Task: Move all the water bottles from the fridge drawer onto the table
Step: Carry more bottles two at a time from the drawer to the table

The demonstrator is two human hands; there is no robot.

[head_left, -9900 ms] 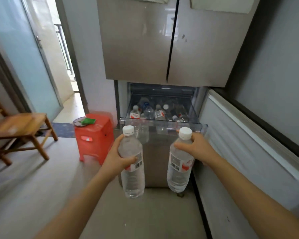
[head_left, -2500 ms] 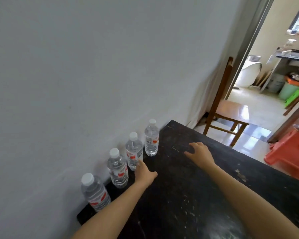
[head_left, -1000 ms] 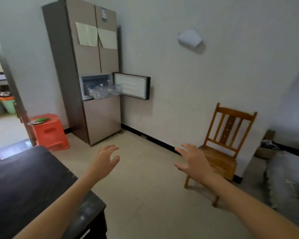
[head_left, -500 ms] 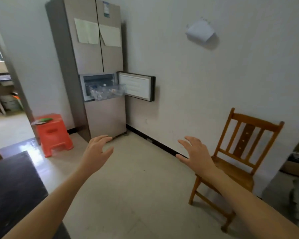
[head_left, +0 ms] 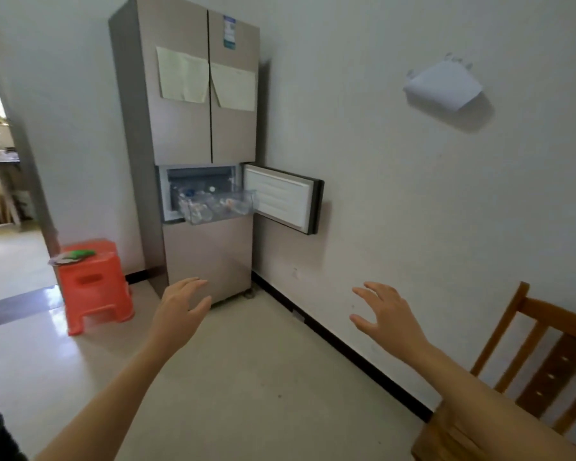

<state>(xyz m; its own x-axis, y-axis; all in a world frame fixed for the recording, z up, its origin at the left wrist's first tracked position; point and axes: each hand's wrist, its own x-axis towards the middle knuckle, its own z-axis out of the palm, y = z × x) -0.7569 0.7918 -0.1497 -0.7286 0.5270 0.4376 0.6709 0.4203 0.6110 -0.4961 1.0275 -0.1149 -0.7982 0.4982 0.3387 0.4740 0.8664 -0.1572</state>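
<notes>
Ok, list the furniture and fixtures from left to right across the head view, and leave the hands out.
Red stool, fridge, open lower fridge door, paper on the wall, wooden chair.

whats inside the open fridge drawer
The clear fridge drawer holds water bottles, one white cap showing plainly. How many cannot be told: they overlap, and the drawer's front wall blurs them.

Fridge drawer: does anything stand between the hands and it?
Nothing visible does. Only beige floor lies between the left hand, the right hand and the pulled-out clear plastic drawer; its door is swung right, the orange plastic stool stands off left.
</notes>
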